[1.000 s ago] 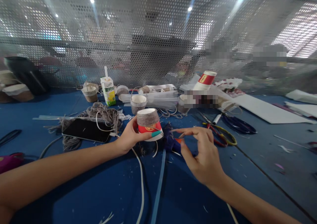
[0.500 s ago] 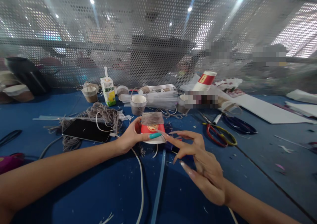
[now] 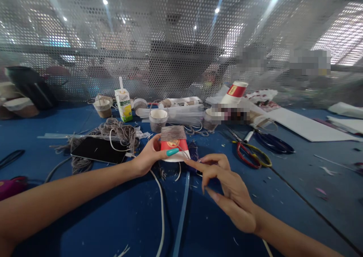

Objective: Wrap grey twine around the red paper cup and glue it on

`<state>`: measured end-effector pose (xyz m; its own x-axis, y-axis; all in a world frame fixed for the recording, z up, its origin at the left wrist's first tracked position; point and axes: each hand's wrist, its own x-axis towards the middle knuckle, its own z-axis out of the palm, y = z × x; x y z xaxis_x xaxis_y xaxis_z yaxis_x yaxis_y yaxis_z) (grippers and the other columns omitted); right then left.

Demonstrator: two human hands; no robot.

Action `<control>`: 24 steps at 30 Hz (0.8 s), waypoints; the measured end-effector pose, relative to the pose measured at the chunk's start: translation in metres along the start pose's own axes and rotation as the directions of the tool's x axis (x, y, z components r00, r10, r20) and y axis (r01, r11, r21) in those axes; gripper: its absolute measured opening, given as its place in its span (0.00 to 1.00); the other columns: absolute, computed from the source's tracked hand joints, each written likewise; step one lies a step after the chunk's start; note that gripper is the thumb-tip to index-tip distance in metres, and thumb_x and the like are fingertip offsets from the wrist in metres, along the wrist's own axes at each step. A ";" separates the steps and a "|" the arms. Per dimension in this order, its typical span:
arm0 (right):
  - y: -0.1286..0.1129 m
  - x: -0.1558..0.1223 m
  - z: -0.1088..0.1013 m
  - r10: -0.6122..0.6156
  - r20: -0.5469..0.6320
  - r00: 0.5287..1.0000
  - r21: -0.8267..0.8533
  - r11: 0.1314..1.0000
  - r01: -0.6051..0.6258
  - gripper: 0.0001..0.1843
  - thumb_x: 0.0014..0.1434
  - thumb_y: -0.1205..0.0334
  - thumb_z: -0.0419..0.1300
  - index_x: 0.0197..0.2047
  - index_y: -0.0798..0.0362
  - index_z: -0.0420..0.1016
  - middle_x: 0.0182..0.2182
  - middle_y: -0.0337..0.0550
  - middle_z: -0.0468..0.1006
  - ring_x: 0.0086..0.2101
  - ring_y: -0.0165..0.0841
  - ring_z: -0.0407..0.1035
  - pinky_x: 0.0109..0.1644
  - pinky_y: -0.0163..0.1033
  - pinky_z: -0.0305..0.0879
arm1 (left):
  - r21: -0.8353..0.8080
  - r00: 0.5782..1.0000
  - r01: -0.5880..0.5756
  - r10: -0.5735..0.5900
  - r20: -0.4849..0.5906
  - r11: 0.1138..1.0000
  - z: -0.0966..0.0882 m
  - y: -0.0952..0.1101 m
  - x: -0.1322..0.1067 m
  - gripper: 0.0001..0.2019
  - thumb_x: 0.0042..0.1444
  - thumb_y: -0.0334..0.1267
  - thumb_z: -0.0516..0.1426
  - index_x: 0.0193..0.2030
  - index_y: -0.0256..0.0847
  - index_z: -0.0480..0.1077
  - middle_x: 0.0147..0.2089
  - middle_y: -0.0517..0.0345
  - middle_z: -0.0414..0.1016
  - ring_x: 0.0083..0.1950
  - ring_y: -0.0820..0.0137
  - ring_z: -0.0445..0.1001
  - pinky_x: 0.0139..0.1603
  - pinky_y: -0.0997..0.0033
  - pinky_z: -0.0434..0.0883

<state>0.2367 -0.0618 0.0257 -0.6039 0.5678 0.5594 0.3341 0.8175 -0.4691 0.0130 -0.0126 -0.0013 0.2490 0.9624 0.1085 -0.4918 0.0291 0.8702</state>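
Note:
My left hand (image 3: 150,153) grips a red and white paper cup (image 3: 167,143) that is upside down, its thumb lying across the front. Grey cord (image 3: 172,132) is wound in tight rows around the cup's upper part. Beside the cup's lower right edge is my right hand (image 3: 229,190), fingers apart, with the index fingertip at the rim. A loose strand of the cord seems to run down the cup toward that fingertip. Whether the fingertip presses on the strand cannot be made out. Under the hands, a dark blue tool (image 3: 193,156) is partly hidden.
Behind the cup stands a small cord-wrapped bucket (image 3: 159,120). To the left are a phone (image 3: 98,150), tangled grey cord (image 3: 120,130) and a drink carton (image 3: 124,105). Scissors (image 3: 252,154) lie right. A clear glue stick (image 3: 181,215) and white cable (image 3: 162,211) run toward me.
The cup has turned and tilted slightly in my left hand. My right index finger has moved from the cup's red front down to its lower right rim.

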 end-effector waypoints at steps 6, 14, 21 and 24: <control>0.001 0.004 -0.001 0.158 0.012 0.987 0.103 0.982 -0.159 0.09 0.51 0.70 0.51 0.34 0.48 0.67 0.46 0.45 0.76 0.48 0.42 0.62 0.52 0.54 0.64 | 0.012 0.999 0.025 -0.025 0.035 1.000 0.000 0.002 0.001 0.32 0.30 0.41 0.73 0.44 0.35 0.68 0.42 0.48 0.79 0.42 0.63 0.78 0.47 0.64 0.71; 0.007 0.001 0.002 0.257 -0.046 0.965 0.301 0.925 -0.232 0.07 0.54 0.70 0.54 0.35 0.48 0.68 0.41 0.46 0.71 0.54 0.46 0.63 0.59 0.59 0.60 | 0.013 0.994 0.013 -0.015 0.112 1.000 -0.006 0.000 0.002 0.31 0.32 0.42 0.72 0.45 0.36 0.70 0.44 0.46 0.79 0.45 0.59 0.78 0.49 0.60 0.70; 0.013 0.001 0.001 0.249 -0.085 0.965 0.369 0.907 -0.202 0.02 0.57 0.65 0.56 0.34 0.48 0.68 0.39 0.45 0.69 0.55 0.46 0.64 0.61 0.58 0.59 | 0.025 0.989 0.046 -0.049 0.141 0.999 -0.006 0.001 0.003 0.30 0.32 0.42 0.72 0.45 0.36 0.71 0.44 0.47 0.79 0.45 0.59 0.78 0.49 0.61 0.70; 0.014 0.002 0.001 0.238 -0.081 0.968 0.332 0.922 -0.199 0.03 0.56 0.66 0.56 0.35 0.48 0.68 0.40 0.44 0.72 0.54 0.44 0.64 0.60 0.57 0.58 | 0.026 0.988 0.049 -0.052 0.146 0.998 -0.006 0.002 0.004 0.31 0.32 0.41 0.72 0.45 0.36 0.71 0.44 0.47 0.79 0.45 0.60 0.78 0.49 0.61 0.70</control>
<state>0.2393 -0.0495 0.0197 -0.4462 0.7521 0.4851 0.1884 0.6088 -0.7706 0.0077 -0.0074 -0.0025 0.3934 0.9099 0.1318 -0.4572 0.0692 0.8867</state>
